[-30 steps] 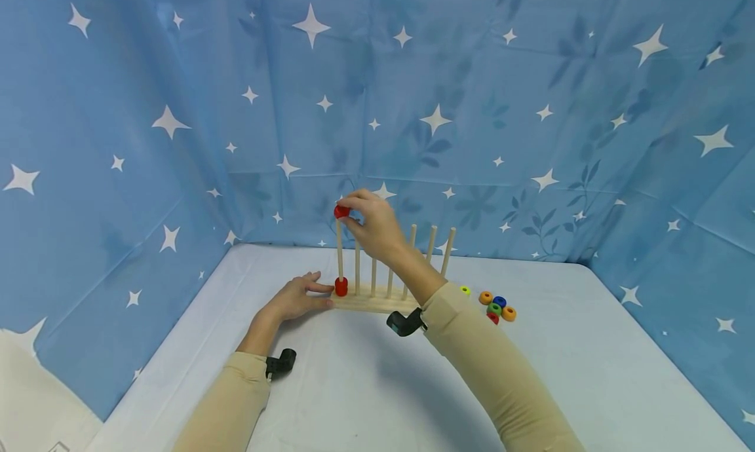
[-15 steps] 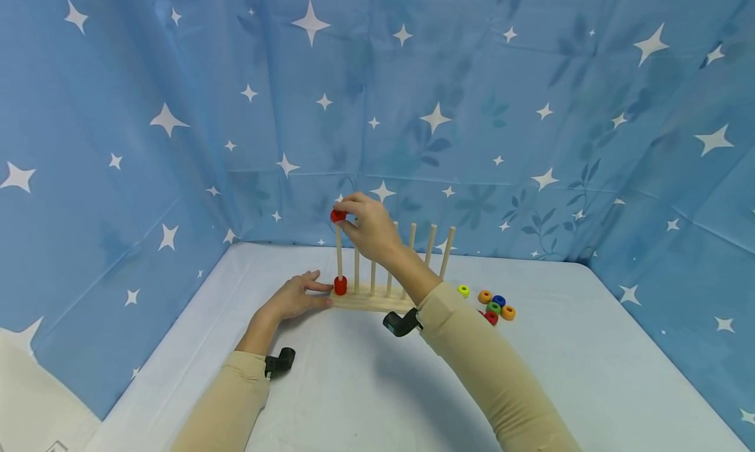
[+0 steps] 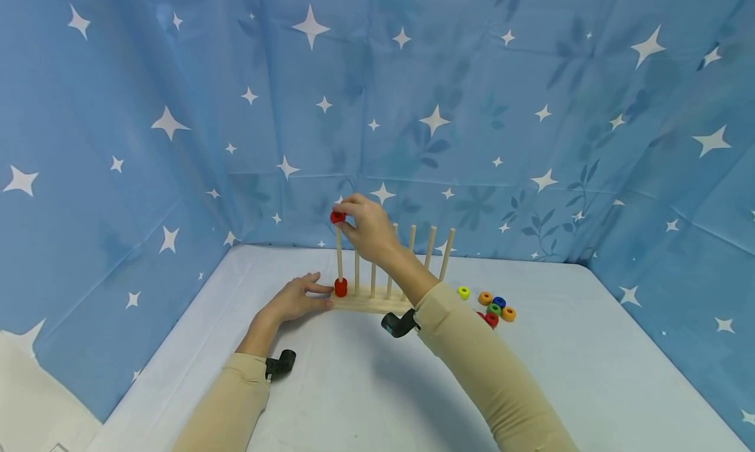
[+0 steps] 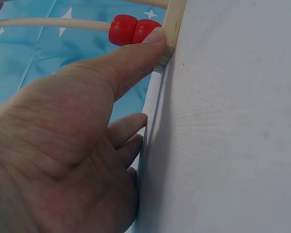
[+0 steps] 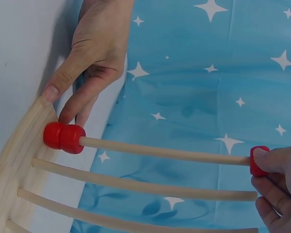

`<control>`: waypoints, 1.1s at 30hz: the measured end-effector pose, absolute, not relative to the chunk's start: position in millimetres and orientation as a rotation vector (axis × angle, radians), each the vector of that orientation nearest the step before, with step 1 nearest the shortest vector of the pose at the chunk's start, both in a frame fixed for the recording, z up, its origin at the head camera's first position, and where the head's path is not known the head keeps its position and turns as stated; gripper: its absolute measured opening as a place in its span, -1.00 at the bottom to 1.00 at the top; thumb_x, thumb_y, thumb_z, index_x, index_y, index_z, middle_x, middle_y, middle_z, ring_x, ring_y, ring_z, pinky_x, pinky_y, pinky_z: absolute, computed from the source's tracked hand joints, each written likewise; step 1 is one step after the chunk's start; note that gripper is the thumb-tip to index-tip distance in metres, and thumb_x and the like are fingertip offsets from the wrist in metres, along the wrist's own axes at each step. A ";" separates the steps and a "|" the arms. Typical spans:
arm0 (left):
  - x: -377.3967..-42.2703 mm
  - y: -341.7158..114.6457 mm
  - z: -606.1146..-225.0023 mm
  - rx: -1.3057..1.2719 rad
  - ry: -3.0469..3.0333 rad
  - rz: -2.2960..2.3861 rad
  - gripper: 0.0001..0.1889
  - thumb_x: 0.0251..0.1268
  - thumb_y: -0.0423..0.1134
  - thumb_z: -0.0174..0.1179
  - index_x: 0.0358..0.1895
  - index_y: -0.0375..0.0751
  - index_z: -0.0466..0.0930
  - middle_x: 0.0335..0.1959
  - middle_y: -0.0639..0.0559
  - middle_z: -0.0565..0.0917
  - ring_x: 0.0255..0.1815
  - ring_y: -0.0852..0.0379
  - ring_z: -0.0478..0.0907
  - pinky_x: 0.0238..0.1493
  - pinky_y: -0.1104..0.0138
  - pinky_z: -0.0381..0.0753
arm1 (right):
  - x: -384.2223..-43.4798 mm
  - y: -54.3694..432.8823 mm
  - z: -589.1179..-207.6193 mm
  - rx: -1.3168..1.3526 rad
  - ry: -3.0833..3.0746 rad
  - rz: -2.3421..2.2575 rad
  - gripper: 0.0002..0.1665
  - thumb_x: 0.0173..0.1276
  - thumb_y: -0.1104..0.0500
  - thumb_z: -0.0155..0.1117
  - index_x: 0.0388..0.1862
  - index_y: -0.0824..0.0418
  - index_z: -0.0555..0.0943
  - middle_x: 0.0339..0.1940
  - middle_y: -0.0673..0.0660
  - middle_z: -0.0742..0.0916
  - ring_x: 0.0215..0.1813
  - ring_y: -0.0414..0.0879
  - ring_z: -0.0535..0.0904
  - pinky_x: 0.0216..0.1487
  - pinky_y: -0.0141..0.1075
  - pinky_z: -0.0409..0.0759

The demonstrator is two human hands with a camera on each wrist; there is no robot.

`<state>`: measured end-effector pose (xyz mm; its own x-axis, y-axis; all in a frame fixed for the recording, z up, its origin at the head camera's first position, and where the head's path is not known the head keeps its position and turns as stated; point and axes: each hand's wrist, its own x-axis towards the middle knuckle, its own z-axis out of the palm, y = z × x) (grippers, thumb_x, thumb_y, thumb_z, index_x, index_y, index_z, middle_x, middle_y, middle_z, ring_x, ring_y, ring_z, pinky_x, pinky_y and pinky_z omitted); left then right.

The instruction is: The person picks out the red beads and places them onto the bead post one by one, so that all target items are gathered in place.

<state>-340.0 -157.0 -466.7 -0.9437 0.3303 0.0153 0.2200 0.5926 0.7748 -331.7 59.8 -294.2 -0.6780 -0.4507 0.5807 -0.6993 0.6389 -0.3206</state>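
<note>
Near mid-frame in the head view, the right hand (image 3: pixel 370 230) pinches a red ring (image 3: pixel 337 217) at a peg (image 3: pixel 339 255) tip; lower left, the left hand (image 3: pixel 293 299), fingers fairly straight, touches the wooden base (image 3: pixel 368 302).

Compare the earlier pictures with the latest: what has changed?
The right hand, pinching a red ring, has moved slightly down and left at the top of the end peg. Nothing was let go. The left hand stays at the wooden base, the lower two rings unmoved.
</note>
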 end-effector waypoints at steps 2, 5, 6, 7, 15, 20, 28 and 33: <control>-339.7 -156.8 -466.8 0.463 2.686 1.281 -0.53 0.25 -0.03 0.50 0.22 -0.04 0.75 0.65 -0.25 0.23 0.73 -0.31 -0.08 0.61 -0.34 -0.06 | -332.3 59.8 -295.1 0.903 -2.408 0.730 -0.63 0.44 0.28 0.41 0.20 0.25 0.73 0.14 0.14 0.74 0.17 0.04 0.70 0.19 -0.21 0.69; -339.7 -156.3 -467.3 0.464 2.688 1.281 -0.53 0.25 -0.04 0.50 0.21 -0.03 0.75 0.64 -0.25 0.23 0.73 -0.30 -0.08 0.61 -0.34 -0.06 | -333.2 60.1 -296.4 0.906 -2.409 0.717 -0.64 0.43 0.28 0.42 0.19 0.26 0.74 0.13 0.14 0.74 0.16 0.03 0.71 0.19 -0.22 0.69; -339.8 -156.0 -467.5 0.464 2.690 1.281 -0.53 0.25 -0.03 0.50 0.21 -0.03 0.75 0.64 -0.25 0.24 0.73 -0.30 -0.08 0.61 -0.33 -0.06 | -333.6 60.3 -296.7 0.906 -2.408 0.714 -0.64 0.43 0.28 0.42 0.18 0.26 0.74 0.12 0.14 0.74 0.16 0.02 0.72 0.19 -0.22 0.69; -339.9 -155.9 -467.6 0.465 2.691 1.282 -0.53 0.25 -0.03 0.50 0.21 -0.03 0.76 0.64 -0.25 0.24 0.73 -0.30 -0.08 0.61 -0.33 -0.06 | -333.8 60.4 -296.9 0.909 -2.405 0.713 -0.65 0.43 0.29 0.42 0.18 0.26 0.74 0.12 0.15 0.74 0.15 0.02 0.72 0.19 -0.22 0.69; -340.1 -155.9 -468.6 0.464 2.691 1.293 -0.54 0.25 -0.03 0.50 0.21 -0.03 0.76 0.64 -0.25 0.24 0.73 -0.30 -0.08 0.60 -0.35 -0.07 | -334.3 60.7 -298.1 0.914 -2.415 0.709 -0.66 0.44 0.28 0.41 0.17 0.25 0.74 0.12 0.14 0.74 0.15 0.02 0.71 0.18 -0.21 0.69; -340.6 -156.0 -469.6 0.460 2.685 1.299 -0.53 0.24 -0.03 0.51 0.21 -0.03 0.76 0.64 -0.25 0.24 0.73 -0.30 -0.08 0.60 -0.35 -0.08 | -334.1 61.0 -299.0 0.910 -2.437 0.711 -0.66 0.46 0.25 0.39 0.19 0.25 0.74 0.13 0.13 0.74 0.16 0.03 0.71 0.19 -0.20 0.69; -339.0 -156.5 -467.1 0.469 2.697 1.274 -0.53 0.27 -0.04 0.49 0.22 -0.05 0.75 0.64 -0.27 0.24 0.72 -0.31 -0.07 0.61 -0.34 -0.06 | -332.8 65.9 -296.6 0.927 -2.389 0.769 -0.69 0.51 0.23 0.34 0.17 0.27 0.74 0.14 0.16 0.74 0.09 0.02 0.72 0.07 -0.25 0.74; -337.4 -155.3 -465.1 0.474 2.701 1.268 -0.53 0.28 -0.05 0.48 0.23 -0.07 0.74 0.64 -0.28 0.23 0.72 -0.32 -0.08 0.60 -0.35 -0.07 | -327.8 72.8 -291.9 0.940 -2.303 0.801 -0.69 0.50 0.27 0.34 0.16 0.28 0.73 0.13 0.18 0.75 0.03 0.02 0.73 0.03 -0.21 0.72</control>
<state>-337.4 -155.3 -465.1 -0.9438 0.3296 0.0237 0.2289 0.6003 0.7663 -327.8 72.8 -291.9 -0.6227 -0.4364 0.6494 -0.7452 0.5838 -0.3222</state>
